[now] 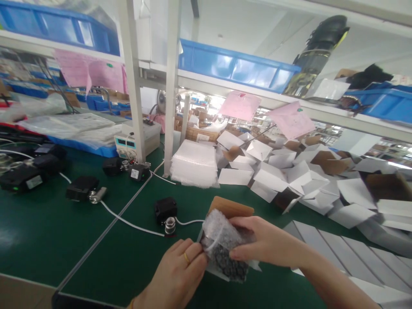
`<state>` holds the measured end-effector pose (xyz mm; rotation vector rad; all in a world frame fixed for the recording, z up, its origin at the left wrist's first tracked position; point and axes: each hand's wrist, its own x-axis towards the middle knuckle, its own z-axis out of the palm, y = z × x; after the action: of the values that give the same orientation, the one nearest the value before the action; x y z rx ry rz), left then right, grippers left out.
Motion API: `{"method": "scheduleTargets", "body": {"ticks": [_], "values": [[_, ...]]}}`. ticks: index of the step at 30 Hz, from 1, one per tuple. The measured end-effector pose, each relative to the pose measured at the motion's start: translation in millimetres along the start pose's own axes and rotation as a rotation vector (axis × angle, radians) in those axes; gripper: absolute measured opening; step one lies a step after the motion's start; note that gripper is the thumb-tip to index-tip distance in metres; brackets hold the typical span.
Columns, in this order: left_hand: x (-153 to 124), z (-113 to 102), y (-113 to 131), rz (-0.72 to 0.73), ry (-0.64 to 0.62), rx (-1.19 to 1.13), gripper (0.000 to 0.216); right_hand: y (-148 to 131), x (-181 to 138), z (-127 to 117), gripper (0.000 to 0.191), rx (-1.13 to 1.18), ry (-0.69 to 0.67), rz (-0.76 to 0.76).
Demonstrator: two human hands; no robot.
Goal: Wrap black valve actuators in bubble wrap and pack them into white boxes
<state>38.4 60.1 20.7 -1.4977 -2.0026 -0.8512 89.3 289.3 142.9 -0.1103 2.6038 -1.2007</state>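
Note:
A bubble-wrap bag [216, 226] with a black device inside is between my two hands, in front of a brown cardboard flap [230, 207]. My right hand [259, 241] grips the bag from the right, thumb and fingers apart around it. On the left side, my left hand [184, 269], with a ring on one finger, has its fingers curled at the bag's edge; their tips are partly hidden. Whether the bag sits inside a box cannot be made out. Just beyond my left hand lies a black actuator [165, 210] with a metal valve fitting [170, 225] and a white cable.
More black actuators [83, 188] lie on the green table [106, 253] to the left. A stack of bubble-wrap bags [194, 164] stands ahead. Open white boxes [270, 176] are heaped right, with a row of closed boxes [341, 253] nearer. Shelf posts [170, 94] rise ahead.

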Motion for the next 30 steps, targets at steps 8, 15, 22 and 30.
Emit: {"method": "scheduleTargets", "body": {"ticks": [8, 15, 22, 30], "values": [[2, -1, -3, -0.015, -0.001, -0.164, 0.026, -8, -1, -2, 0.025, -0.5, 0.138, -0.075], [8, 3, -2, -0.015, -0.035, -0.184, 0.03, -1, -4, 41, 0.031, -1.061, 0.332, -0.204], [7, 2, -4, -0.003, -0.062, -0.179, 0.029, 3, -4, 40, 0.049, -0.879, 0.203, -0.152], [5, -2, -6, 0.009, -0.136, -0.225, 0.027, -9, 7, 0, 0.022, -0.585, 0.071, -0.196]]}}
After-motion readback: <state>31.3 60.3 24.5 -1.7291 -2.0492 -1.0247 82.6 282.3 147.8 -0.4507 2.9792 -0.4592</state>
